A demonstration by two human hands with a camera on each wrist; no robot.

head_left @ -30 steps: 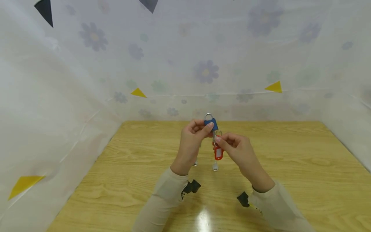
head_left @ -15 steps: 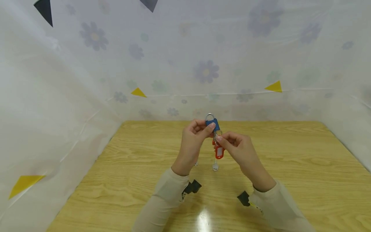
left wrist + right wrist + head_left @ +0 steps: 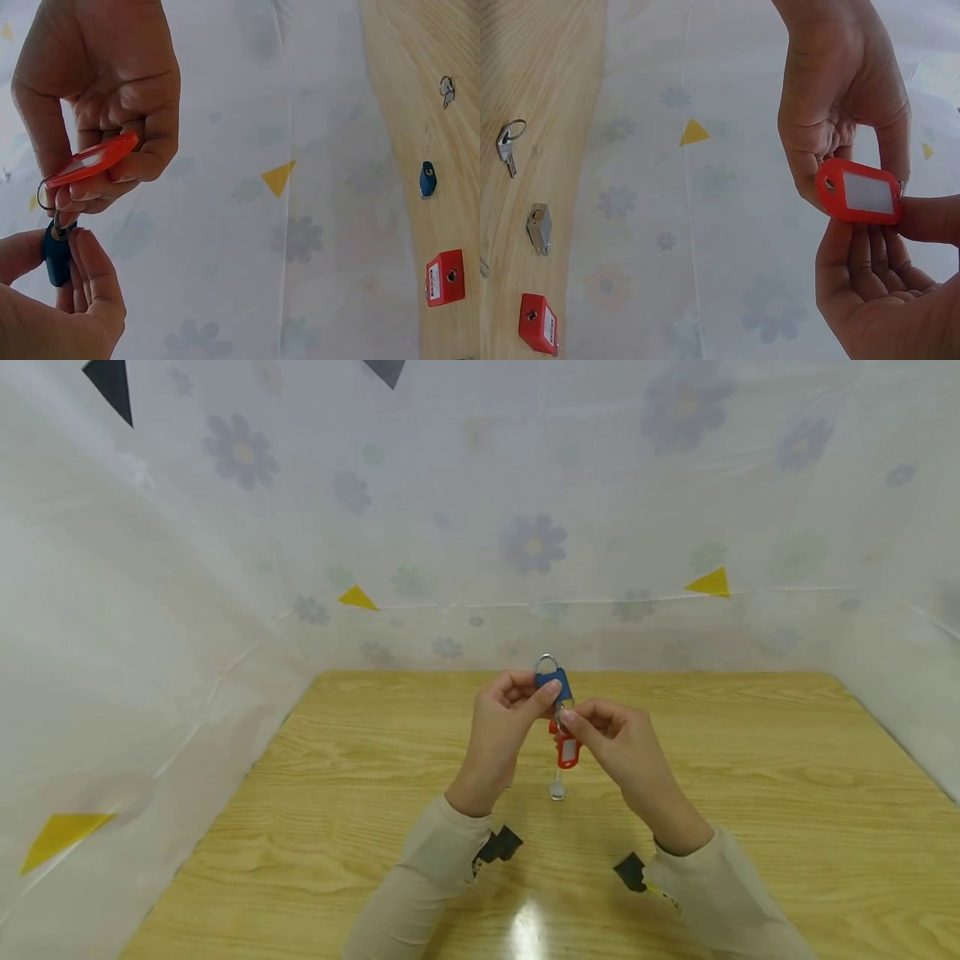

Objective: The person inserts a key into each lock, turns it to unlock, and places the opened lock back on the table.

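From the head view the left hand (image 3: 501,727) grasps a blue padlock (image 3: 555,680) above the worktop (image 3: 750,777), while the right hand (image 3: 617,745) pinches the key at its base, the orange tag (image 3: 567,750) dangling. Only the wrist views show a red padlock (image 3: 538,324), a silver padlock (image 3: 539,227) and a loose key (image 3: 508,144) lying on the wood. The pinched key is hidden by the fingers (image 3: 90,262).

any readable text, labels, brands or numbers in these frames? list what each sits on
None readable.
Red key tag: white label window, blank as far as the right wrist view shows.
Red padlock on the table: a small white sticker with marks, too small and blurred to read.
Blue padlock in the left hand: no marking visible.
Silver padlock: no legible marking.
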